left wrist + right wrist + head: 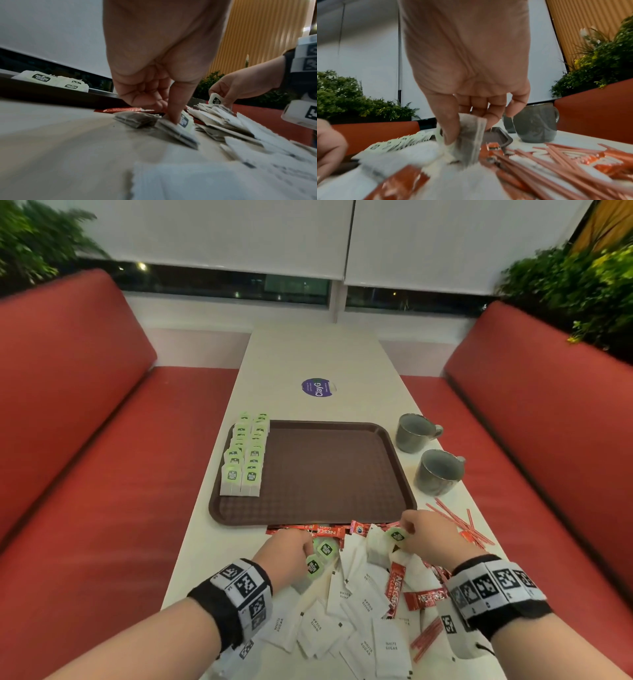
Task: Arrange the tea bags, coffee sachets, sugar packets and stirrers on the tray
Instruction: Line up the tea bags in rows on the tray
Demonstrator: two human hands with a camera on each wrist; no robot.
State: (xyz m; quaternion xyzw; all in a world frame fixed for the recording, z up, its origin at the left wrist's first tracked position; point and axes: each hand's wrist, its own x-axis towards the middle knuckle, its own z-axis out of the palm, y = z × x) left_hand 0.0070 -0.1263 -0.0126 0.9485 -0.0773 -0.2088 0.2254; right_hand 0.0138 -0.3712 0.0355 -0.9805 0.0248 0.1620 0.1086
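You are early in the sort: only tea bags (244, 455) stand on the brown tray (329, 474), two overlapping rows along its left edge at centre-left of the head view, while the rest of the tray floor lies bare. Everything else waits in the heap at lower centre. White sugar packets (359, 611) sprawl across the table, red coffee sachets (395, 585) lie among them and along the tray's near rim, and striped stirrers (455, 520) fan out at right. Your left hand (286, 553) curls down onto a green-labelled tea bag (180, 125) at the heap's left edge, a fingertip pressed into it; whether it has closed a grip on it, you cannot tell from these views. Your right hand (428, 534) pinches another tea bag (469, 136) between thumb and fingers, raised just over the pile. Two grey mugs (436, 470) stand right of the tray, both apparently empty.
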